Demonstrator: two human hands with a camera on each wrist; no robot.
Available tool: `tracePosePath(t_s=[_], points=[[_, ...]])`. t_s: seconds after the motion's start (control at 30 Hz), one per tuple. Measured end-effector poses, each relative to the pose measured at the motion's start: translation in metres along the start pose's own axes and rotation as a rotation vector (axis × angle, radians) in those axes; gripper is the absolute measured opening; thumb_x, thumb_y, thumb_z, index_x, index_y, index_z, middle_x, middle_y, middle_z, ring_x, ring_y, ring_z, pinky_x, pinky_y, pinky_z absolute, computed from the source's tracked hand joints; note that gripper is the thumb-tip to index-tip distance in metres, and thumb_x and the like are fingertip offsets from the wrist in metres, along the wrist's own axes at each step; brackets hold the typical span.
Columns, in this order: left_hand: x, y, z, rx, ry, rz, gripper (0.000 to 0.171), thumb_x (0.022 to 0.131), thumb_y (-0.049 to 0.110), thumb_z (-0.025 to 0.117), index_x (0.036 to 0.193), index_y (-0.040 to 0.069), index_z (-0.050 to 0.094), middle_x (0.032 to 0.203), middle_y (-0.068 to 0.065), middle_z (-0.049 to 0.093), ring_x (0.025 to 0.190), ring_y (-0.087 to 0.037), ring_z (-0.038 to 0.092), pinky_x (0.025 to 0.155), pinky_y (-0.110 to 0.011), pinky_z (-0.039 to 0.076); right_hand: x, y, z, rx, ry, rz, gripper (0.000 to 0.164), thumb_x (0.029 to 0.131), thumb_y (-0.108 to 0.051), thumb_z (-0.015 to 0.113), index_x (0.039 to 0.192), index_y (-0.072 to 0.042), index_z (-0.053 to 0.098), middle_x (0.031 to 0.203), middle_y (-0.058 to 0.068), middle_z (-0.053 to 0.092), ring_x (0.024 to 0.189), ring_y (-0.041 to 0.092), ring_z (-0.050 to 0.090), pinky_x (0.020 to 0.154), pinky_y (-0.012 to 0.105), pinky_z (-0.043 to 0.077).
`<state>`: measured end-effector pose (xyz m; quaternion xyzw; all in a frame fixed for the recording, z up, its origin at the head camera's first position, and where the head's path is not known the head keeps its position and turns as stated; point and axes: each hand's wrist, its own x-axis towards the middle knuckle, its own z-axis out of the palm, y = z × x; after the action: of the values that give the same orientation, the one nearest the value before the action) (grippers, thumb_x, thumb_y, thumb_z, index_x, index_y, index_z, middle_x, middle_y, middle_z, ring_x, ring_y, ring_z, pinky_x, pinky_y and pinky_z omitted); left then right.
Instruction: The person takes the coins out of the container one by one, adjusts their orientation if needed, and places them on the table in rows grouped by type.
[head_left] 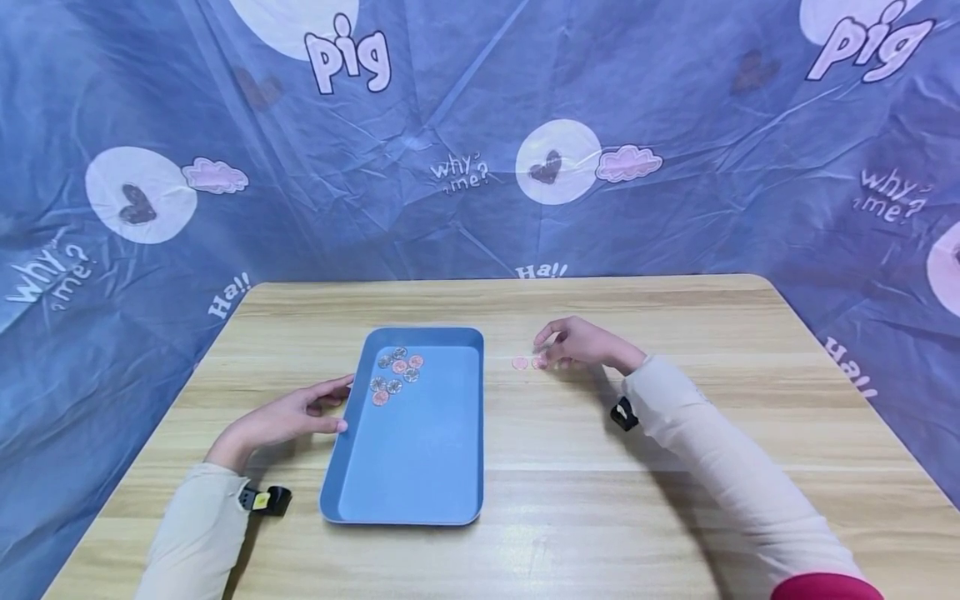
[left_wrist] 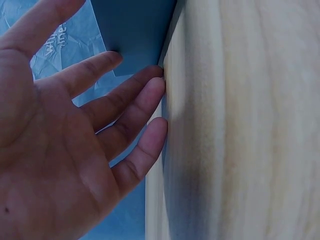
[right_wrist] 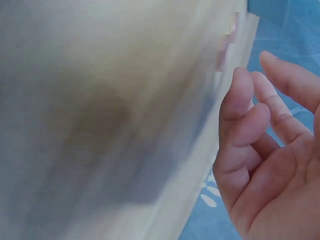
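Observation:
A blue rectangular tray (head_left: 408, 467) lies on the wooden table, with several silver-coloured and copper-coloured coins (head_left: 381, 398) in its upper left part. My left hand (head_left: 288, 418) is at the tray's left wall, thumb and fingertips against or very near the rim; the left wrist view shows that hand's fingers (left_wrist: 132, 120) spread and holding nothing. To the right of the tray, two copper-coloured coins (head_left: 519, 363) lie side by side on the table. My right hand (head_left: 581, 343) hovers at the right-hand coin, partly covering it. In the right wrist view its bent fingers (right_wrist: 245, 117) are apart from the coins (right_wrist: 222, 56).
The wooden table (head_left: 570, 500) extends around the tray to both sides and the front. Behind it hangs a blue printed cloth (head_left: 480, 108). Each wrist wears a dark strap device (head_left: 624, 413).

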<state>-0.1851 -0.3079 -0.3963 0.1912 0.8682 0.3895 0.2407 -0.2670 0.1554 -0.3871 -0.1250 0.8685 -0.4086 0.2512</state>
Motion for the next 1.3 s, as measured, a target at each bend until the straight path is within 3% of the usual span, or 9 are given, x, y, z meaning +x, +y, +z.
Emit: tracePosePath(t_s=[0.3, 0.53, 0.77, 1.03, 1.3], points=[[0.001, -0.002, 0.001, -0.008, 0.009, -0.021, 0.082, 0.091, 0.033, 0.067, 0.154, 0.008, 0.021, 0.150, -0.024, 0.036, 0.132, -0.042, 0.042, 0.108, -0.057, 0.037, -0.006, -0.032, -0.011, -0.033, -0.004, -0.038, 0.040, 0.091, -0.011, 0.062, 0.127, 0.004, 0.053, 0.079, 0.008, 0.060, 0.067, 0.017, 0.057, 0.052, 0.020, 0.039], [0.000, -0.002, 0.001, -0.003, 0.009, -0.014, 0.082, 0.091, 0.032, 0.067, 0.154, 0.008, 0.021, 0.150, -0.024, 0.036, 0.132, -0.042, 0.042, 0.108, -0.056, 0.038, -0.008, -0.066, -0.018, -0.110, 0.005, -0.070, 0.035, 0.092, -0.015, 0.063, 0.124, -0.002, 0.057, 0.085, 0.005, 0.065, 0.066, 0.015, 0.060, 0.054, 0.022, 0.042], [0.000, -0.002, 0.001, -0.005, 0.002, -0.013, 0.082, 0.091, 0.032, 0.066, 0.155, 0.009, 0.021, 0.151, -0.024, 0.035, 0.133, -0.042, 0.042, 0.108, -0.057, 0.037, -0.007, -0.097, -0.022, -0.150, 0.012, -0.098, 0.036, 0.093, -0.019, 0.063, 0.126, -0.005, 0.056, 0.090, 0.006, 0.068, 0.074, 0.022, 0.063, 0.057, 0.025, 0.045], [-0.001, -0.002, 0.000, -0.007, 0.005, -0.001, 0.081, 0.091, 0.030, 0.067, 0.154, 0.007, 0.022, 0.149, -0.025, 0.037, 0.131, -0.042, 0.044, 0.107, -0.054, 0.039, 0.000, -0.131, -0.010, -0.134, 0.007, -0.127, 0.036, 0.093, -0.021, 0.064, 0.127, -0.010, 0.057, 0.096, 0.007, 0.070, 0.078, 0.025, 0.064, 0.059, 0.025, 0.046], [0.000, -0.001, 0.000, 0.004, 0.000, 0.025, 0.080, 0.091, 0.029, 0.067, 0.154, 0.005, 0.022, 0.148, -0.025, 0.039, 0.129, -0.041, 0.045, 0.106, -0.052, 0.041, 0.015, -0.152, 0.008, -0.104, -0.020, -0.156, 0.036, 0.092, -0.022, 0.066, 0.125, -0.010, 0.058, 0.096, 0.007, 0.071, 0.067, 0.014, 0.062, 0.057, 0.024, 0.045]])
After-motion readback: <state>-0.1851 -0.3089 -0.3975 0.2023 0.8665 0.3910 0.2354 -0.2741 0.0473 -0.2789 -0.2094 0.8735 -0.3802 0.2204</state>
